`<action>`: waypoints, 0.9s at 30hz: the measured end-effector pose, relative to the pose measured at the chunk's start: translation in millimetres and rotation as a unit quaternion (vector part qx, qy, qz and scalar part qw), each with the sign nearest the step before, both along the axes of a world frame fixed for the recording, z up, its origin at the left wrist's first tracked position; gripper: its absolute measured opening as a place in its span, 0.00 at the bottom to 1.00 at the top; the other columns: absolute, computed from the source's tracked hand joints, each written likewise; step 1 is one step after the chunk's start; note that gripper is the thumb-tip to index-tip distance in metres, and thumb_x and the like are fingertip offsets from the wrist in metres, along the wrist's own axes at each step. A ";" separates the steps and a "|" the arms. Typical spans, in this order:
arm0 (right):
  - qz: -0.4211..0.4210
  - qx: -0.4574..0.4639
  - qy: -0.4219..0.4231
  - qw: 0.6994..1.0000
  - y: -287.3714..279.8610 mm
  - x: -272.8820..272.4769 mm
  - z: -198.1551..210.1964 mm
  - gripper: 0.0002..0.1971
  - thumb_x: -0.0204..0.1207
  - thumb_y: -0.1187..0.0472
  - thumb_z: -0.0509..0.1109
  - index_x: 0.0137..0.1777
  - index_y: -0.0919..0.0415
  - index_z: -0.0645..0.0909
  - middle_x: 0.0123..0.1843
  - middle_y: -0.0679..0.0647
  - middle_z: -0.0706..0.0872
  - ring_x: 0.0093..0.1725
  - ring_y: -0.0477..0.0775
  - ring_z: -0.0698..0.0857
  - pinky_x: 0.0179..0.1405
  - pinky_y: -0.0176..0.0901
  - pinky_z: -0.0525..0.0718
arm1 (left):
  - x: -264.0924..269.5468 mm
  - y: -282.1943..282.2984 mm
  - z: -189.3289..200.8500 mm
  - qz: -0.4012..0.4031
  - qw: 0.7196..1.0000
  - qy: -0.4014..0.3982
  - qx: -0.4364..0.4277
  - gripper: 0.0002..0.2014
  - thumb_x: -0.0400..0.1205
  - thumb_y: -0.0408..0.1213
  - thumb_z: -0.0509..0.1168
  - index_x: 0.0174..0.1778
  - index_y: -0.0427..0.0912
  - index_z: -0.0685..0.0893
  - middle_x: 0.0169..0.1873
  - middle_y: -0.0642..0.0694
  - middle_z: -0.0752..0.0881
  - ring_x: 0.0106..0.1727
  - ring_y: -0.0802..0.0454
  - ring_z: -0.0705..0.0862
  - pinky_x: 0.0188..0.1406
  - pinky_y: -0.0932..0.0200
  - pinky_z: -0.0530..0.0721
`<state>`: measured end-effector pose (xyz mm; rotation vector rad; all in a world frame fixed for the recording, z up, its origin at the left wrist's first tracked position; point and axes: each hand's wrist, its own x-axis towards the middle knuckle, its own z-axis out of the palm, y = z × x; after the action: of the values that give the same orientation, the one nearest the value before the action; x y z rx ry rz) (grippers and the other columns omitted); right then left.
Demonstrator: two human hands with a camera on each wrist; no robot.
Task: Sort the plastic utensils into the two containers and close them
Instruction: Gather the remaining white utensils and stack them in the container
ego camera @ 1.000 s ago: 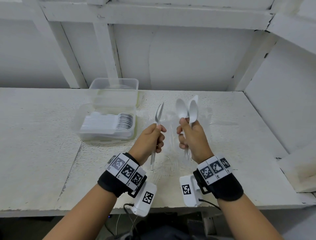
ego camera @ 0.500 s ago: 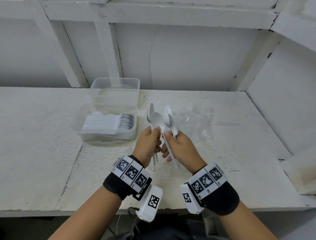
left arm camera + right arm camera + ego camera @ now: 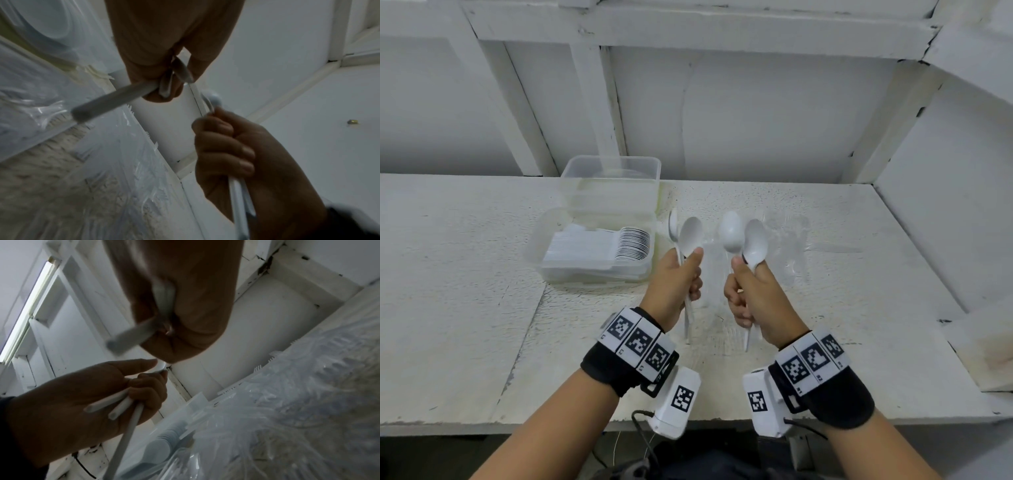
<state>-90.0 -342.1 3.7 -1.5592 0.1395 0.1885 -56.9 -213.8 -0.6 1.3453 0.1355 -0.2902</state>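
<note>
We hold white spoons (image 3: 690, 236) upright in our left hand (image 3: 674, 284) and right hand (image 3: 753, 294), fingers curled round the handles (loosely bunched); one could slip onto the desk (image 3: 465, 308).

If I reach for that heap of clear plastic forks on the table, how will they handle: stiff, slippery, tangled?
The heap of clear plastic forks probably comes up tangled, since tines and handles overlap in the right wrist view. Glossy glints suggest they are slippery. Each looks thin and light, so likely slightly flexible and apt to scatter across the white table if pushed.
</note>
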 end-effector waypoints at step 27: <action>-0.065 -0.067 -0.046 0.995 5.6 -2.4 -5.8 0.11 0.80 0.55 0.66 0.41 0.61 0.80 0.29 0.51 0.82 0.20 0.44 0.78 0.19 0.37 0.77 | -7.3 -5.7 2.9 0.016 0.999 -0.032 -0.013 0.08 0.88 0.40 0.52 0.50 0.45 0.76 0.40 0.47 0.82 0.25 0.57 0.72 0.26 0.63 0.70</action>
<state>-92.4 -336.5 -2.2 -1.6822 0.1839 0.0051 -64.3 -219.5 2.3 1.3242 0.0993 -0.2207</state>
